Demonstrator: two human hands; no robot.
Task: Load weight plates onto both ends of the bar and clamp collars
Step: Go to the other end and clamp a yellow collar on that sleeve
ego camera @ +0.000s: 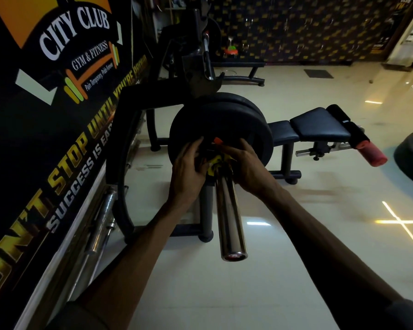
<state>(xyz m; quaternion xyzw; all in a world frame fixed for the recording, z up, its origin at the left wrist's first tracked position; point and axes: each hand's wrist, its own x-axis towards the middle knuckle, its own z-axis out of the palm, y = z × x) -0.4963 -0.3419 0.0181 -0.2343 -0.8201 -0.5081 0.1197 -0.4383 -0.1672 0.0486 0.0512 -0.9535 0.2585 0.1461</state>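
Chrome bar end bare beyond collar, left hand and right hand gripping it.

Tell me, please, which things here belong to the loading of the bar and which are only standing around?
Part of the job:
- bar sleeve
- weight plates
- collar, held by left hand and right hand

Only standing around:
- padded bench
- spare bars by the wall
- wall banner
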